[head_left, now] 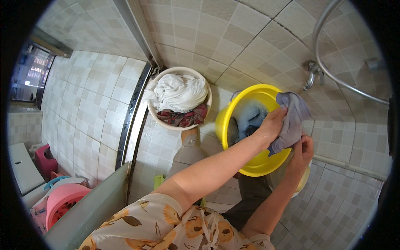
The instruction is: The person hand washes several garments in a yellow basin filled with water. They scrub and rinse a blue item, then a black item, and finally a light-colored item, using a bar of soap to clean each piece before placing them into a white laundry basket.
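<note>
Between my two hands hangs a wet greyish-purple cloth, over the right rim of a yellow bucket. My left hand is closed on its left side, above the bucket's opening. Lower down, my right hand pinches the cloth's bottom right edge with bent fingers. Cloudy, soapy water fills part of the bucket, and dark cloth lies soaking in it. The cloth's exact kind cannot be made out, as it is bunched up.
A pale basin holds white fabric and dark red patterned fabric. On the wall at right are a tap and a metal shower hose. A glass panel and a pink basin are at lower left.
</note>
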`<state>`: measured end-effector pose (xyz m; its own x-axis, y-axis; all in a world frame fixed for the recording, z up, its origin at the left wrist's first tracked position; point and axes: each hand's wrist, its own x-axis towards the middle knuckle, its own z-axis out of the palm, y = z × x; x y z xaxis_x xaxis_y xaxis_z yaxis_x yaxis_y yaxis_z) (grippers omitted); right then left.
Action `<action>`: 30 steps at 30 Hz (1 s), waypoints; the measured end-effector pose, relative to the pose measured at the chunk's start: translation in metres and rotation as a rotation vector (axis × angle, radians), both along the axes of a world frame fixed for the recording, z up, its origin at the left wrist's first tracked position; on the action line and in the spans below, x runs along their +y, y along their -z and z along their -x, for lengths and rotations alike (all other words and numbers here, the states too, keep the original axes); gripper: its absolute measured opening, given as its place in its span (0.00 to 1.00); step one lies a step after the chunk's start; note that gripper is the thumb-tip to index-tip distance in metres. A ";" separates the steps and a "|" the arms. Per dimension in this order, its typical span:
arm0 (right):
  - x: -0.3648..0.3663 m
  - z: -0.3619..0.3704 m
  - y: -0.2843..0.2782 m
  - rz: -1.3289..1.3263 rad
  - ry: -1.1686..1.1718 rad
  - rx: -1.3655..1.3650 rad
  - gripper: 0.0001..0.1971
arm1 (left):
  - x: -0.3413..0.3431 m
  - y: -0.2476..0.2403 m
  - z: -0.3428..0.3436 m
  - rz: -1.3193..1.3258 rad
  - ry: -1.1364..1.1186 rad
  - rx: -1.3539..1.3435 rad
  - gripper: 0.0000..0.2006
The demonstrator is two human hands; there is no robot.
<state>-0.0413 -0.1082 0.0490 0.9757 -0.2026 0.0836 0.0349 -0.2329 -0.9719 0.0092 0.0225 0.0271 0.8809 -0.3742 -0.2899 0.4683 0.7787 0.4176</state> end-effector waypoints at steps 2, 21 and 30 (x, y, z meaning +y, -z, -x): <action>0.005 0.003 -0.007 -0.166 -0.015 0.065 0.03 | 0.000 0.005 0.000 0.036 0.021 -0.043 0.14; 0.017 0.005 -0.009 -0.473 -0.017 0.344 0.17 | -0.002 0.014 -0.001 0.007 0.030 -0.147 0.16; 0.033 0.014 0.000 -0.521 -0.009 0.409 0.26 | 0.001 0.019 -0.005 -0.606 -0.025 -0.492 0.15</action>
